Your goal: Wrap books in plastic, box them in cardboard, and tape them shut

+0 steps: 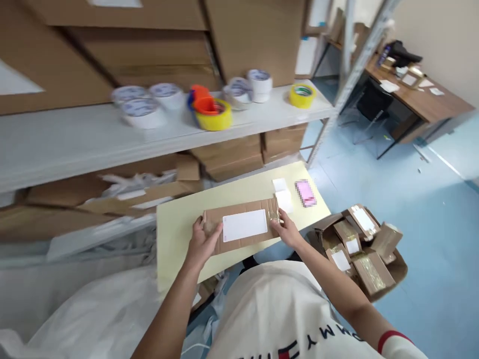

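A flat brown cardboard parcel (pixel 239 219) with a white label (pixel 244 225) lies on a pale yellow table (pixel 179 219). My left hand (pixel 202 240) grips its left end, fingers curled over the edge. My right hand (pixel 286 228) holds the right end, fingertips pressed on the taped corner. Both hands keep the parcel flat on the table.
White slips (pixel 283 195) and a pink item (pixel 306 193) lie beyond the parcel. A box of several labelled parcels (pixel 359 249) sits on the blue floor at right. The white shelf (pixel 75 139) holds tape rolls (pixel 216 117). Cardboard cartons stack behind. White bags (pixel 93 309) lie at lower left.
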The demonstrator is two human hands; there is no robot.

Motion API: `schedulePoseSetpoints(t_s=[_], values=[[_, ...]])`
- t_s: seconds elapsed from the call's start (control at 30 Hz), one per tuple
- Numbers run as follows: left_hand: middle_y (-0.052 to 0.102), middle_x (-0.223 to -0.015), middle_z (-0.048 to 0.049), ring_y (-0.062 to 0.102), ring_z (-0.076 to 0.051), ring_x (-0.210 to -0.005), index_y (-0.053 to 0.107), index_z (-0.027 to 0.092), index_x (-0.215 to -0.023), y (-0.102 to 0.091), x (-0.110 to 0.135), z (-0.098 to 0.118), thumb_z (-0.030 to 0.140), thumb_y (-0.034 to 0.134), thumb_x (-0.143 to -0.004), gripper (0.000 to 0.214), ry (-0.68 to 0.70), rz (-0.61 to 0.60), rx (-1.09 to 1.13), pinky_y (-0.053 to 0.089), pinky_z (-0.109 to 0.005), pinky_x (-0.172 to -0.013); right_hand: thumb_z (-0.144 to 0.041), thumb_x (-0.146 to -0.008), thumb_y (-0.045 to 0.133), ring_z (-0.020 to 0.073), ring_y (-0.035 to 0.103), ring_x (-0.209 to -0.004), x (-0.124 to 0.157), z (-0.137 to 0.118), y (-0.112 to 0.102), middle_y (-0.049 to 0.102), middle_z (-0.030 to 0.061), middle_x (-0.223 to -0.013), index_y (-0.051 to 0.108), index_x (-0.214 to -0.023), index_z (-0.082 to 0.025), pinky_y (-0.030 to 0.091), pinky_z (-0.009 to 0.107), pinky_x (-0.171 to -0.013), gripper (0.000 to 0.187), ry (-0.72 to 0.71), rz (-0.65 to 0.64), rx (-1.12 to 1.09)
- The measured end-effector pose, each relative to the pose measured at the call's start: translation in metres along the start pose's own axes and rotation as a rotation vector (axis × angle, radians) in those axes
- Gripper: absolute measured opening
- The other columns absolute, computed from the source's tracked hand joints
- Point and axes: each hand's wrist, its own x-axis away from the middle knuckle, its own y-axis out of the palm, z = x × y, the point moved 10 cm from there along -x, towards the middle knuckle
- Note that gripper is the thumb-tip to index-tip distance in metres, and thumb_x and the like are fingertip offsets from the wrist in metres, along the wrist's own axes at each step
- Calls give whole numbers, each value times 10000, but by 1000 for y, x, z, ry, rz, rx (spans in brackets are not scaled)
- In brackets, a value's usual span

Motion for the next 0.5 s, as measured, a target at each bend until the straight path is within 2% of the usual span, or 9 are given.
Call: schedulePoseSetpoints(t_s=[0.1, 0.2, 0.27, 0.37, 0.5], values=[[650, -1216, -112, 639, -257, -1105, 447, 199, -1289, 62, 12, 44, 523, 712, -701, 721, 42, -63, 26, 485, -433, -1001, -560, -854, 580, 234, 659, -1021, 28, -6, -77, 600, 105, -1336, 471, -1406, -281, 507, 412, -916, 628, -63, 117, -119], [640, -1217, -116, 641, -260, -1094, 464, 201, -1221, 148, 35, 91, 539, 712, -689, 678, 113, -241, 70, 496, -435, -981, -586, -874, 534, 238, 630, -1069, 63, 3, -160, 572, 106, -1368, 491, -1390, -271, 507, 399, -926, 606, -127, 312, -194], [625, -1240, -121, 634, -261, -1104, 461, 208, -1227, 209, 57, 116, 548, 715, -690, 684, 150, -371, 68, 498, -426, -974, -602, -874, 520, 243, 603, -1103, 91, 23, -211, 566, 107, -1357, 508, -1381, -263, 491, 401, -958, 610, -118, 477, -190], [614, -1243, -124, 619, -268, -1120, 466, 213, -1264, 298, 93, 142, 538, 724, -696, 704, 219, -540, 17, 487, -431, -986, -632, -855, 516, 264, 565, -1136, 140, 70, -279, 591, 118, -1245, 562, -1343, -237, 446, 434, -1020, 629, -5, 766, -115], [577, -1240, -122, 509, -298, -1264, 526, 214, -1295, 405, 151, 164, 499, 714, -722, 667, 379, -766, -138, 371, -464, -1102, -660, -853, 464, 293, 545, -1153, 210, 129, -342, 595, 133, -1203, 557, -1355, -205, 419, 468, -1032, 684, 139, 1076, -57]])
